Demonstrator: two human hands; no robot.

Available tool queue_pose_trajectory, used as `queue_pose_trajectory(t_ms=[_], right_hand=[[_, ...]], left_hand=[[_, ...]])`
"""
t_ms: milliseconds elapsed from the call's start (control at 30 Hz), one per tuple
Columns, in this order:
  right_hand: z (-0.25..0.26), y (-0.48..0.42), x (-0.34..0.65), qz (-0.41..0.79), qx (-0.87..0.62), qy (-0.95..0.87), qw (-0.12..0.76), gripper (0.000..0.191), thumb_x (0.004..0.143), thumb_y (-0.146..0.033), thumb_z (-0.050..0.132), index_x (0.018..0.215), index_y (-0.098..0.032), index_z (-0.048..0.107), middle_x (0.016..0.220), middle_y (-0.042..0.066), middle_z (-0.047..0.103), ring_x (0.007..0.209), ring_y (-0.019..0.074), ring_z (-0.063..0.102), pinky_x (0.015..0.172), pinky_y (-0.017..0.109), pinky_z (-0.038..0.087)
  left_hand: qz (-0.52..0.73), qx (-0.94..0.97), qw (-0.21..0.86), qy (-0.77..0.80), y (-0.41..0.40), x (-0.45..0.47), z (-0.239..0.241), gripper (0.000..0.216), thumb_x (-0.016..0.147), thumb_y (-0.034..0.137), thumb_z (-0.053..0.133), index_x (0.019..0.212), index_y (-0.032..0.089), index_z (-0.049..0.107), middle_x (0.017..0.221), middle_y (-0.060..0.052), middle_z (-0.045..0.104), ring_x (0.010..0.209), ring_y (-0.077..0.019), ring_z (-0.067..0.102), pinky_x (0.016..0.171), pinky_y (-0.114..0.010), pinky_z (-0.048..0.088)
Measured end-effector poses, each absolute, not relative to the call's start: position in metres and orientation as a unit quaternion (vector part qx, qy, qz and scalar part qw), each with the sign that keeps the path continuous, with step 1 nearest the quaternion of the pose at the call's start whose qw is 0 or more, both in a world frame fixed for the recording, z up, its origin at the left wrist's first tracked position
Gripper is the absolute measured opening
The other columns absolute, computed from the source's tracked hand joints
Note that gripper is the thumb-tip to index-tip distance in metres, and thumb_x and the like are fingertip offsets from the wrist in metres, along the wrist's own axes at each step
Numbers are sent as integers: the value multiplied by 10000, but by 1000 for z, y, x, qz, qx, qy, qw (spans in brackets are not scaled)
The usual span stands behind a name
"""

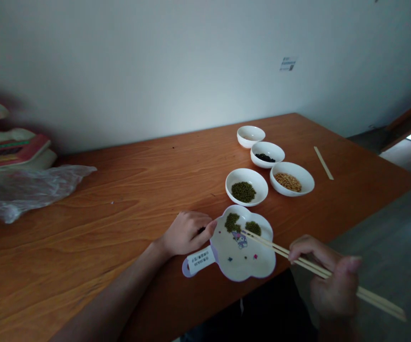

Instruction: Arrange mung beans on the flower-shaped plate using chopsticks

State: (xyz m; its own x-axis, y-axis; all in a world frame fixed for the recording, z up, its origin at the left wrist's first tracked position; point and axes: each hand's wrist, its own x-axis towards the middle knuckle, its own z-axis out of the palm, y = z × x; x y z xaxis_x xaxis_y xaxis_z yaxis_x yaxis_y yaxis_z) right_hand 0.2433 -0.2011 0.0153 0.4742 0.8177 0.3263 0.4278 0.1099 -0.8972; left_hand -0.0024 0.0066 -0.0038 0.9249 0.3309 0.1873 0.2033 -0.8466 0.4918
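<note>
The white flower-shaped dish (243, 256) with a handle sits at the near edge of the wooden table (120, 213), holding two small heaps of green beans. The left hand (186, 232) rests curled against its rim. The right hand (328, 280), off the table's edge, grips chopsticks (298, 259) whose tips reach the beans. Four white bowls (246, 186) stand just beyond; bare wood lies left. The right hand is blurred.
</note>
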Motion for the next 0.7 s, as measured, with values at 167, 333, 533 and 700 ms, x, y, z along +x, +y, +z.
queue_pose_trajectory(t_ms=[167,333,533,700], right_hand=[[12,-201,243,167,-639,-494,565,837,968,-694,86,631,-209,679,621,63,612,593,196,573,543,324,390],[11,-200,244,163,-639,-497,564,863,971,-691,62,622,-195,675,605,65,603,591,193,583,547,323,404],[11,-198,245,153,-620,-510,576,883,960,-722,91,598,-186,693,559,64,604,539,189,590,511,325,409],[24,-197,240,122,-603,-469,634,867,961,-730,119,592,-202,700,550,62,618,551,201,591,541,348,409]], left_hand=[[132,951,239,143,7,-2,-4,403,1067,305,319,736,173,506,707,-17,602,660,-123,546,672,-255,400],[134,952,236,141,7,-2,-4,408,1068,304,314,733,173,508,707,-20,602,666,-127,547,671,-259,399],[129,953,236,142,7,-2,-3,401,1068,306,318,744,174,514,727,-18,609,682,-125,548,684,-255,401],[132,953,231,146,7,-2,-4,406,1066,313,325,734,174,513,717,-19,610,664,-124,541,669,-254,395]])
